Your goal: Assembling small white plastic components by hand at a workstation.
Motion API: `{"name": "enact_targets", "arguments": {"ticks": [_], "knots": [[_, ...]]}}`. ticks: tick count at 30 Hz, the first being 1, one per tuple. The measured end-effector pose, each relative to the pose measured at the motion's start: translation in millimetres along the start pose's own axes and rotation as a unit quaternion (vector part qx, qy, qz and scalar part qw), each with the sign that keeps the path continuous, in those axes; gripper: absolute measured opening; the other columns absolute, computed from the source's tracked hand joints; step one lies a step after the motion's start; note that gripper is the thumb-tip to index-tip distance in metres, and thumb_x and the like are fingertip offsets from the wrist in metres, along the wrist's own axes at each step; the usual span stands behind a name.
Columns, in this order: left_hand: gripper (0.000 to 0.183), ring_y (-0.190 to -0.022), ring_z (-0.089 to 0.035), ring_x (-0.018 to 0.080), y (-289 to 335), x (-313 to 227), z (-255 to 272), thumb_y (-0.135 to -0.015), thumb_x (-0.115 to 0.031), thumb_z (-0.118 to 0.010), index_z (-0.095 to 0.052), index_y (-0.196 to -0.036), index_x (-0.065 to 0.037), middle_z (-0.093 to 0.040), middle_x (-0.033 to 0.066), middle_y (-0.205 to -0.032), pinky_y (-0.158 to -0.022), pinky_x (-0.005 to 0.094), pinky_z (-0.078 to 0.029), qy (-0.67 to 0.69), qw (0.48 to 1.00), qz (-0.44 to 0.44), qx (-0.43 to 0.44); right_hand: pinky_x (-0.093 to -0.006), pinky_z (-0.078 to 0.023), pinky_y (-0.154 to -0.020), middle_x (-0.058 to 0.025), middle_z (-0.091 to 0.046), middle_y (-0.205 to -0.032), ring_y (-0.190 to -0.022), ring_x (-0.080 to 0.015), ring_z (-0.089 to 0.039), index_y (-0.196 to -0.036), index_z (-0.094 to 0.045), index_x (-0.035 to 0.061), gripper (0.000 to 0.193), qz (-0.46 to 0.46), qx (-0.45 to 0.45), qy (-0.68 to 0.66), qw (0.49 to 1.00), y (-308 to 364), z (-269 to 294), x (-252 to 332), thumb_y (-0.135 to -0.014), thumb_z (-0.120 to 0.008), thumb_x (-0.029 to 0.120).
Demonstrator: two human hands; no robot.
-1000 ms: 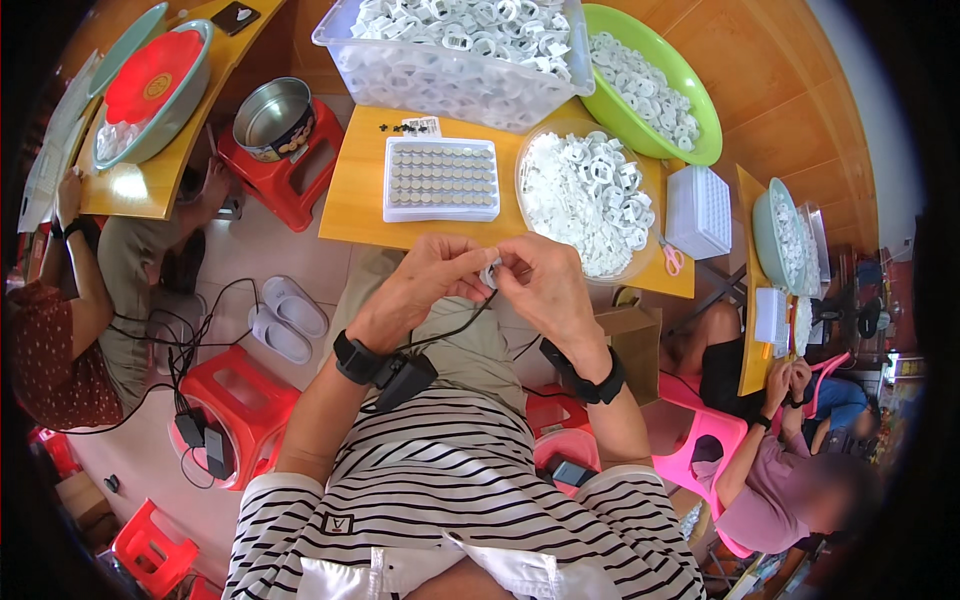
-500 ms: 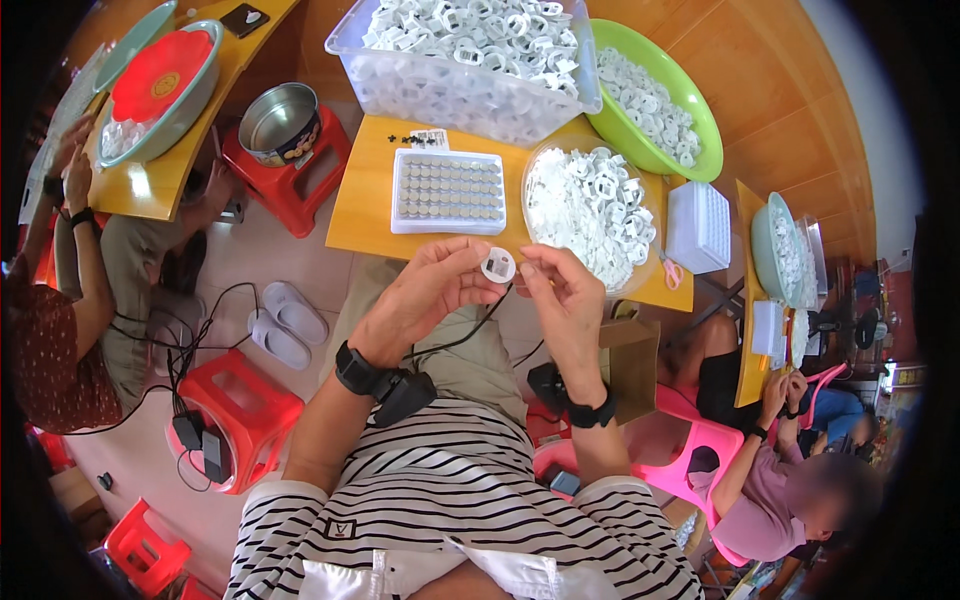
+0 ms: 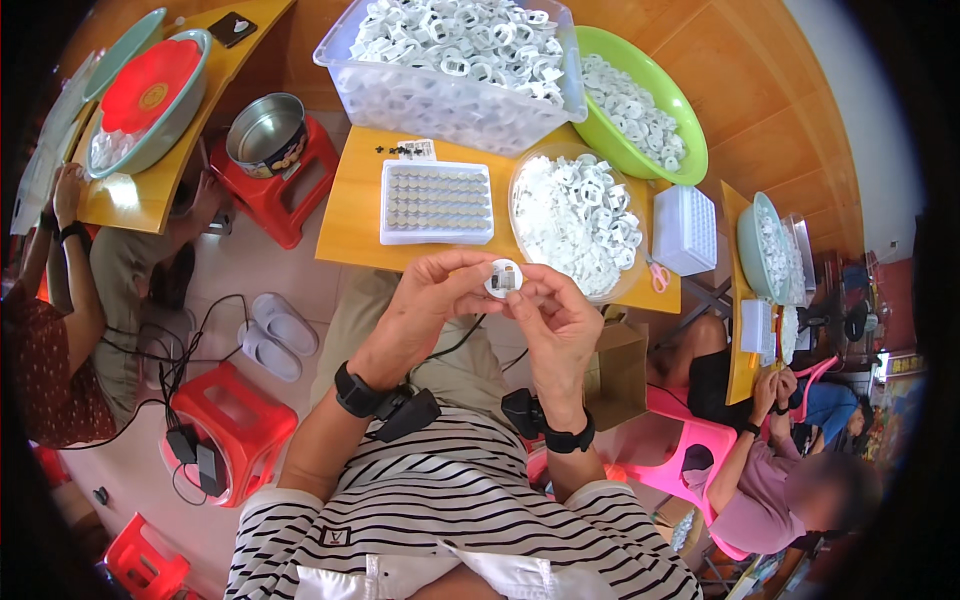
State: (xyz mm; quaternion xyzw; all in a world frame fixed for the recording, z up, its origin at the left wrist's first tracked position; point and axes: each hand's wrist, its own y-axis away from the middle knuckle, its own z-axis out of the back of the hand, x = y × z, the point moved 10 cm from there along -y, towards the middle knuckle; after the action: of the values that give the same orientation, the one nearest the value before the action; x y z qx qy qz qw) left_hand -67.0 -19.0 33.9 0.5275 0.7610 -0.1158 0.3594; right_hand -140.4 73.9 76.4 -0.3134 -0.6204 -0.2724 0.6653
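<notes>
Between my hands, just off the table's near edge, is a small round white plastic housing (image 3: 503,279) with a dark and metallic patch inside it. My left hand (image 3: 440,300) pinches its left side between thumb and fingers. At its right edge, the thumb and forefinger of my right hand (image 3: 553,312) close on it; whether they also hold something tiny cannot be seen. Beyond my left hand lies a white tray (image 3: 437,238) with rows of silver coin cells (image 3: 438,196). Past my right hand stands a clear round tub (image 3: 521,232) heaped with white plastic parts (image 3: 575,215).
A large clear bin (image 3: 440,105) and a green basin (image 3: 697,140), both full of white parts, stand at the back. Stacked white trays (image 3: 684,230) and pink scissors (image 3: 658,277) sit at the right. Red stools (image 3: 235,425) stand left; two people work at side tables.
My right hand has moved left, and its fingertips now meet the round housing, which they stood apart from before. The housing has turned slightly in my left hand. The whole view has shifted a little.
</notes>
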Motion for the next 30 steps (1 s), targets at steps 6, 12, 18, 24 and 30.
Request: {"name": "enact_targets", "arguments": {"ticks": [6,12,18,24,30], "knots": [[0.015,-0.076,-0.057,0.0101,-1.4,-18.7,2.5,-0.085,-0.007,-0.056,-0.064,-0.094,0.001,-0.058,0.0051,-0.092,-0.059,0.0204,-0.05,-0.113,0.989,-0.097,-0.009,-0.0185,-0.046,-0.061,-0.0003,-0.057,-0.08,-0.071,-0.0043,-0.054,-0.1,-0.061,-0.0001,0.022,0.001,-0.028,0.024,0.999,1.1,1.0,-2.8,-0.078,-0.062,-0.003],[0.014,-0.072,-0.057,0.0106,1.4,-31.3,-2.3,-0.08,-0.001,-0.058,-0.064,-0.091,0.002,-0.056,0.0048,-0.086,-0.056,0.021,-0.048,-0.255,0.952,-0.164,-0.028,-0.0201,-0.047,-0.062,-0.0031,-0.057,-0.076,-0.069,-0.0078,-0.056,-0.097,-0.063,0.0006,0.024,0.065,-0.047,0.099,0.992,4.7,-0.9,14.1,-0.074,-0.061,-0.006],[0.013,-0.068,-0.056,0.0116,5.9,-40.2,-8.1,-0.075,0.001,-0.057,-0.062,-0.086,0.002,-0.056,0.0069,-0.081,-0.057,0.0235,-0.048,-0.325,0.919,-0.215,-0.06,-0.0219,-0.048,-0.062,-0.0068,-0.058,-0.075,-0.067,-0.011,-0.059,-0.093,-0.063,-0.0002,0.023,0.122,-0.06,0.142,0.981,7.2,-3.4,24.7,-0.071,-0.061,-0.008],[0.014,-0.06,-0.055,0.0145,11.3,-50.2,-13.8,-0.069,0.003,-0.056,-0.06,-0.083,0.002,-0.054,0.0091,-0.073,-0.053,0.0236,-0.047,-0.401,0.876,-0.258,-0.077,-0.0223,-0.049,-0.06,-0.0068,-0.06,-0.073,-0.064,-0.0118,-0.06,-0.089,-0.063,-0.0004,0.02,0.135,-0.056,0.14,0.979,7.0,-10.0,29.2,-0.07,-0.062,-0.008],[0.013,-0.056,-0.054,0.0162,14.4,-55.2,-19.3,-0.068,0.005,-0.055,-0.058,-0.08,0.002,-0.053,0.0094,-0.07,-0.05,0.0251,-0.046,-0.437,0.852,-0.276,-0.084,-0.0224,-0.048,-0.058,-0.0067,-0.06,-0.071,-0.061,-0.0119,-0.06,-0.087,-0.063,0.0,0.02,0.141,-0.058,0.14,0.978,7.5,-10.8,27.9,-0.069,-0.063,-0.009]]}}
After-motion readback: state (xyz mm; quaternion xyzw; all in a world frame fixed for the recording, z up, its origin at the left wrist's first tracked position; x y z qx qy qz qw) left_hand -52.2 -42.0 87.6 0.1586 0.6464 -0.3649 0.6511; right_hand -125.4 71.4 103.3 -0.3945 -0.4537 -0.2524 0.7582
